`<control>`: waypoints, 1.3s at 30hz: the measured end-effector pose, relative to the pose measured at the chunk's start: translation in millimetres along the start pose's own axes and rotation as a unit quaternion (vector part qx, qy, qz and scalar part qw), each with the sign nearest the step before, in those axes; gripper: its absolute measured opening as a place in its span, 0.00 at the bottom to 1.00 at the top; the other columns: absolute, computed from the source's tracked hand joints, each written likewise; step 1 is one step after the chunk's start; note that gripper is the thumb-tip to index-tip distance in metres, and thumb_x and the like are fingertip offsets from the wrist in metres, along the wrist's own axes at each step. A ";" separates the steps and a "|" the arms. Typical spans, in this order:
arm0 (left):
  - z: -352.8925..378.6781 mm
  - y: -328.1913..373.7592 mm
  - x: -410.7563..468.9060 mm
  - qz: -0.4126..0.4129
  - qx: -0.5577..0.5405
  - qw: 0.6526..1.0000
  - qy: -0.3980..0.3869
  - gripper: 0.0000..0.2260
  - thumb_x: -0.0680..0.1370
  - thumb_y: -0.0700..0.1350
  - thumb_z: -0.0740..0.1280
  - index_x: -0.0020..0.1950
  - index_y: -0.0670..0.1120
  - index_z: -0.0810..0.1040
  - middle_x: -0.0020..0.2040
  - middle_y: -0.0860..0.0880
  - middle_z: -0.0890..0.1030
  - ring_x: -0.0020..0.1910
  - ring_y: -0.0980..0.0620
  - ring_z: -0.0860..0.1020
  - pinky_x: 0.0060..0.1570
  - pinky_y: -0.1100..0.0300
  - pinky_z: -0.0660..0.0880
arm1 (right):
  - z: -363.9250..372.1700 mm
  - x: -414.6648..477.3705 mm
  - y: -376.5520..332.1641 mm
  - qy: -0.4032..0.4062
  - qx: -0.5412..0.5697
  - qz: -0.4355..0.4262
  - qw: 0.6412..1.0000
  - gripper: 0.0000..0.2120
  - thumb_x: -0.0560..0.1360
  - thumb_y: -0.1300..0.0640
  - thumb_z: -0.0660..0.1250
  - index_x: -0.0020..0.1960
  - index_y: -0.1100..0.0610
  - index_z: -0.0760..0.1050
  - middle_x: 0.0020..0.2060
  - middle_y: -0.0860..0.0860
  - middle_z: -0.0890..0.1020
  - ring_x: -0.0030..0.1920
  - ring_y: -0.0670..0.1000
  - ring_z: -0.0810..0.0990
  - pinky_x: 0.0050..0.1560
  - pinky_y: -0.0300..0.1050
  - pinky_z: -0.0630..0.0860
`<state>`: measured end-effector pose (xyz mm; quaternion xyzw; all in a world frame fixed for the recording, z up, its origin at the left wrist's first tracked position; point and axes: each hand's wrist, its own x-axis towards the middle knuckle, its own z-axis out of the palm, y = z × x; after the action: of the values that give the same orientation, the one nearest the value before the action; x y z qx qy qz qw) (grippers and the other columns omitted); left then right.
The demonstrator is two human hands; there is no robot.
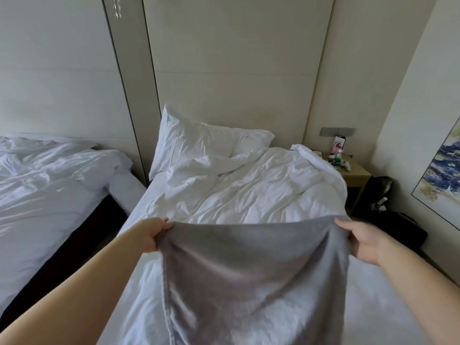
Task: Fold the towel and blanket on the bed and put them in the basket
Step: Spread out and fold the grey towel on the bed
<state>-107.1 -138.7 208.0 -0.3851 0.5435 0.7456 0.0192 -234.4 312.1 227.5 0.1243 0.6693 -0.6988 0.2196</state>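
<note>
A grey fleece blanket is held up above the bed, hanging down toward me from its top edge. My left hand grips the top left corner and my right hand grips the top right corner, arms stretched forward. The cloth sags slightly between the two hands and its lower part runs out of the frame's bottom. No towel or basket is in view.
A rumpled white duvet and a pillow cover the bed. A second bed stands on the left across a dark gap. A wooden nightstand with small items and a dark bag stand on the right.
</note>
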 end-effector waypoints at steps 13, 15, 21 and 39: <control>-9.4 -55.6 12.4 0.067 0.069 0.994 0.050 0.19 0.71 0.29 0.58 0.55 0.47 0.76 0.48 0.41 0.77 0.43 0.44 0.75 0.41 0.55 0.73 | -8.2 10.5 85.5 0.096 0.042 0.032 0.994 0.10 0.82 0.64 0.54 0.51 0.58 0.74 0.38 0.57 0.81 0.41 0.57 0.78 0.42 0.52 0.76; -21.1 -105.1 13.5 -0.026 0.163 0.985 0.060 0.14 0.67 0.32 0.61 0.50 0.43 0.75 0.43 0.41 0.74 0.38 0.44 0.73 0.35 0.58 0.71 | -24.8 4.3 146.3 0.108 -0.066 0.150 0.981 0.10 0.81 0.66 0.54 0.48 0.62 0.74 0.34 0.60 0.80 0.37 0.59 0.77 0.35 0.51 0.75; -53.5 -235.1 9.9 -0.207 0.388 0.896 0.065 0.09 0.69 0.29 0.58 0.32 0.40 0.67 0.32 0.42 0.68 0.33 0.47 0.68 0.32 0.62 0.62 | -67.2 -40.4 287.6 0.094 -0.234 0.363 0.897 0.12 0.78 0.69 0.61 0.37 0.69 0.76 0.26 0.62 0.79 0.27 0.58 0.78 0.32 0.46 0.74; -30.4 -314.1 105.5 -0.359 0.145 0.921 -0.030 0.13 0.77 0.48 0.66 0.43 0.37 0.82 0.38 0.40 0.83 0.33 0.44 0.82 0.34 0.57 0.79 | -69.8 37.2 342.0 0.115 -0.013 0.423 0.899 0.22 0.74 0.45 0.65 0.44 0.65 0.84 0.40 0.62 0.85 0.38 0.60 0.85 0.36 0.48 0.81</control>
<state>-24.0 -76.6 -108.1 -0.5251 0.4696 0.6130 0.3576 -113.4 373.4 -96.3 0.4727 0.5829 -0.5122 0.4176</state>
